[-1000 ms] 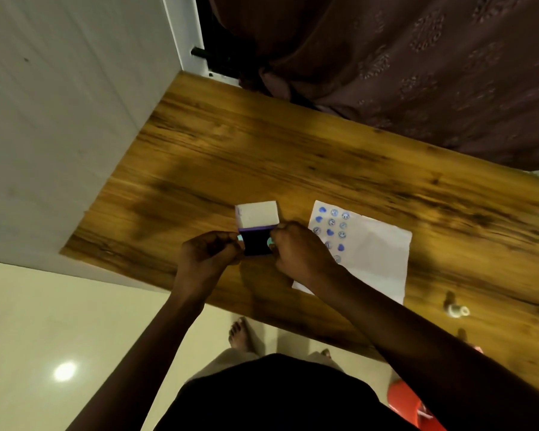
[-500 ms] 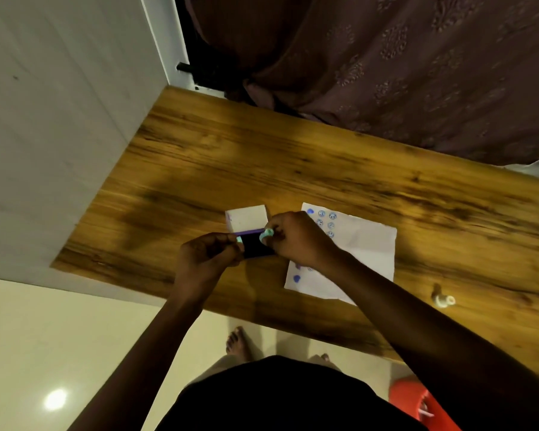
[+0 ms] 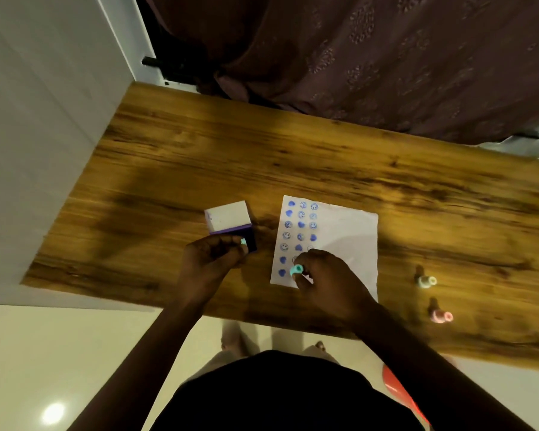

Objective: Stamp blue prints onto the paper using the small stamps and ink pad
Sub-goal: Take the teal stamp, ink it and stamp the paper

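Right hand (image 3: 327, 275) off ink pad (image 3: 249, 241) now, over paper (image 3: 346, 241) near table's (image 3: 168, 169) front edge, fingers pinched on teal stamp (image 3: 296, 269), pressing at foot of print columns. Left hand (image 3: 213, 259) closed on second stamp (image 3: 243, 242) beside pad. Fresh print likely landing.

A single wide-angle camera on the person's head looks steeply down and forward. The wooden table (image 3: 324, 157) crosses the middle of the frame on a slant, fairly near. Both forearms enter from the bottom edge. A curtain (image 3: 386, 51) fills the upper right, a pale wall (image 3: 38, 119) the upper left, and floor (image 3: 28, 353) the lower left.
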